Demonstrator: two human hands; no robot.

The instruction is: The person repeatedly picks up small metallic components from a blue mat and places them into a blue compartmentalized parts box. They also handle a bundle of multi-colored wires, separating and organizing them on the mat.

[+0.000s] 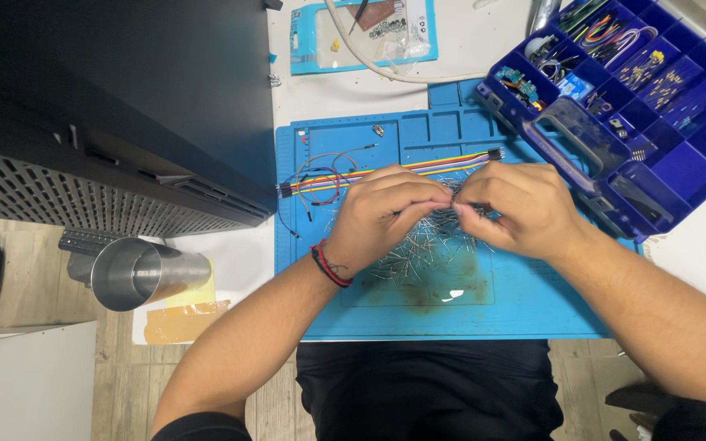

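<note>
Nearest my cam: the person's lap in dark cloth (426, 384), cut off at the bottom edge, w/ both bare forearms reaching up onto the blue work mat (533, 310). Left hand (382, 214) has a red-and-black band (330, 265) at the wrist; fingers are curled in, tips pinched toward the middle. Right hand (512, 206) is curled the same way, tips meeting the left's just above a heap of thin metal-legged parts (422, 249). I see both hands closed in a pinch on something tiny from that heap, but the piece itself is hidden btwn the fingertips, so I can't make out what it is. The heap lies on the mat right under and btwn the hands, partly covered by them.

Behind the knuckles a multicoloured ribbon of jumper wires (394, 171) runs across the mat, its middle hidden by the hands; loose thin wires (320, 175) loop at its left end. Top right, a blue compartment box (696, 163) of small parts, cut off by the frame. Top edge: a clear blue-edged packet (353, 41), contents too small to read, w/ a pale cable (369, 61) crossing it. Left: a dark cabinet (108, 106) and a shiny metal cylinder (145, 269) lying over yellow paper (194, 296). A brownish stain (443, 290) marks the mat near me.
</note>
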